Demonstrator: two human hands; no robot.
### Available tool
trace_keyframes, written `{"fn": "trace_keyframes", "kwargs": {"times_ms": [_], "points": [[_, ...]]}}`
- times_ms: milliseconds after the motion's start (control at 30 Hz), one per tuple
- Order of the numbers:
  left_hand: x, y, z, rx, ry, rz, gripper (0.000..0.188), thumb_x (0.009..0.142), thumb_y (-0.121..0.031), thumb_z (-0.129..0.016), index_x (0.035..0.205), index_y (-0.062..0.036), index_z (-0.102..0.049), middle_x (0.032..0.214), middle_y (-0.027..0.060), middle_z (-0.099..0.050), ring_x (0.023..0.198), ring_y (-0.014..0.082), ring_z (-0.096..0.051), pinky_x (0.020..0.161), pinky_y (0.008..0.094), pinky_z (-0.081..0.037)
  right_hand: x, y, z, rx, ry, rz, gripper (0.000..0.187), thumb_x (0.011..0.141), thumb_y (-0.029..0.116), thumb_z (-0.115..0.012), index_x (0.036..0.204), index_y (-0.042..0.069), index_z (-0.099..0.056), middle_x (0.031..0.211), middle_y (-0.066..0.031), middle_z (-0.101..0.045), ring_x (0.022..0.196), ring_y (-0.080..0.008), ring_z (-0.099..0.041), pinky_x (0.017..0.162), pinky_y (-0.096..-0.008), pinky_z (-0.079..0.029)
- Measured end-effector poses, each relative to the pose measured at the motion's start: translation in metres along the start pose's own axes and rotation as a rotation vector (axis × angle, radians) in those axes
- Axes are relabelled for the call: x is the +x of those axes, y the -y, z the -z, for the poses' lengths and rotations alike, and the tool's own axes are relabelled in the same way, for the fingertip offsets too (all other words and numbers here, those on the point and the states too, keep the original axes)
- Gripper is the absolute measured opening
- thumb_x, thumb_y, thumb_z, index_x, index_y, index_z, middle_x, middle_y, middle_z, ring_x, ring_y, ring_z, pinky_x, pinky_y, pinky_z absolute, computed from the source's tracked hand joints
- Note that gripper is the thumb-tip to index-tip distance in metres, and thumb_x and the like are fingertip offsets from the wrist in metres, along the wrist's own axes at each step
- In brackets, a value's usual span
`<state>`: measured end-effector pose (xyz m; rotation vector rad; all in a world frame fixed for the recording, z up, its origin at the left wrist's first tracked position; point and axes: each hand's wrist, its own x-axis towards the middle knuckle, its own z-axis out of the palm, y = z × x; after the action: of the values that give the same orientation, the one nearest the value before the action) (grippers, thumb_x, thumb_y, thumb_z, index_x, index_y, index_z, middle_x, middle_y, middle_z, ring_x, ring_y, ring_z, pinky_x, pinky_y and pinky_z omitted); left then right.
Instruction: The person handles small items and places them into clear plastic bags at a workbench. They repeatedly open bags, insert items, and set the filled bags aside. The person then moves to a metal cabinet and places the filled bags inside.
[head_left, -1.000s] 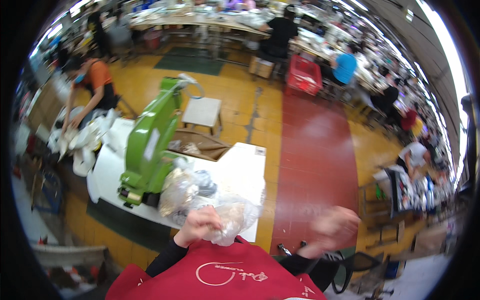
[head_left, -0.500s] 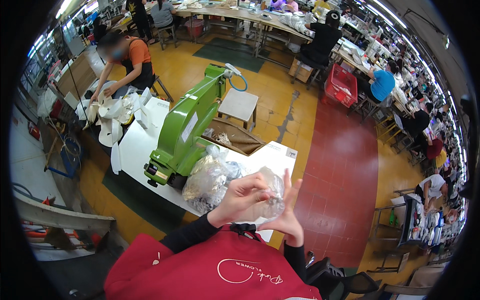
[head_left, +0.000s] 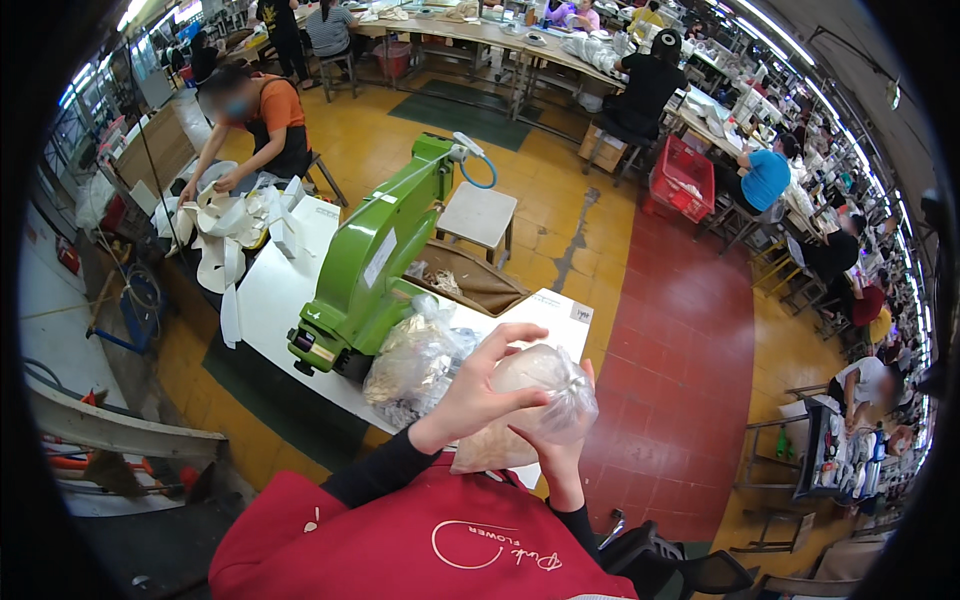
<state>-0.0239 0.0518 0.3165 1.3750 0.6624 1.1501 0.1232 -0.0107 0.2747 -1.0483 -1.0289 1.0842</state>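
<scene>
A clear plastic bag (head_left: 545,372) is held up in front of my chest. Its upper part is puffed out and gathered into a crumpled knot-like bunch on the right, while a pale lower part hangs toward my red apron. My left hand (head_left: 482,385) curves round the bag's left side, thumb below and fingers above. From beneath and behind, my right hand (head_left: 560,462) grips the bunched plastic; most of its fingers are hidden by the bag. Just left of my hands, a larger clear bag of small pale pieces (head_left: 415,358) lies on the white table (head_left: 285,290).
A green machine (head_left: 375,245) with a curved arm stands on the table. Behind it are a brown open bin (head_left: 490,290) and a stool (head_left: 478,213). A person in orange (head_left: 280,105) handles white pieces at the left. A red crate (head_left: 683,178) stands farther off.
The bag has swelled out and its bunched part has turned toward the right. My left fingers have opened from a pinch to curve round it; my right fingers have closed in behind it.
</scene>
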Motion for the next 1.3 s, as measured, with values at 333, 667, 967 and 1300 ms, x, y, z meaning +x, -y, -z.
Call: {"fn": "trace_keyframes", "kwargs": {"times_ms": [333, 667, 967, 1300], "points": [[-0.017, 0.019, -0.004, 0.021, 0.101, 0.184, 0.059, 0.083, -0.026, -0.075, 0.129, 0.0022, -0.051, 0.118, 0.0111, -0.06, 0.107, 0.0153, -0.055, 0.092, 0.03, -0.044, -0.015, -0.012, 0.011, -0.083, -0.124, -0.142, 0.055, 0.072, -0.002, -0.079, 0.121, 0.001, -0.054, 0.114, -0.009, -0.06, 0.103, -0.0193, -0.06, 0.086, -0.0321, -0.051], [-0.029, 0.035, -0.01, -0.136, 0.022, 0.186, 0.039, 0.09, -0.018, -0.067, 0.122, 0.0022, -0.056, 0.11, 0.0052, -0.063, 0.099, 0.0087, -0.055, 0.084, 0.0264, -0.047, -0.013, 0.001, 0.002, -0.125, -0.039, -0.117, 0.052, 0.074, 0.0, -0.078, 0.12, 0.002, -0.055, 0.114, -0.0075, -0.059, 0.102, -0.0173, -0.058, 0.084, -0.0313, -0.05], [-0.028, 0.049, -0.005, -0.018, 0.123, 0.139, 0.045, 0.087, -0.017, -0.069, 0.125, 0.0011, -0.054, 0.123, 0.0091, -0.057, 0.111, 0.014, -0.052, 0.093, 0.0304, -0.044, -0.016, -0.011, -0.004, -0.261, -0.292, 0.063, 0.045, 0.078, 0.005, -0.072, 0.118, 0.002, -0.051, 0.113, -0.0063, -0.055, 0.102, -0.0164, -0.057, 0.083, -0.03, -0.049], [-0.042, 0.059, 0.019, 0.129, 0.61, 0.198, 0.052, 0.082, -0.013, -0.07, 0.128, -0.0037, -0.048, 0.124, 0.0084, -0.054, 0.115, 0.0181, -0.05, 0.101, 0.0326, -0.04, -0.005, 0.014, -0.001, -0.696, 0.215, 0.55, 0.05, 0.062, 0.023, -0.085, 0.1, 0.01, -0.056, 0.13, -0.0205, -0.042, 0.119, -0.0392, -0.046, 0.092, -0.0419, -0.042]]}}
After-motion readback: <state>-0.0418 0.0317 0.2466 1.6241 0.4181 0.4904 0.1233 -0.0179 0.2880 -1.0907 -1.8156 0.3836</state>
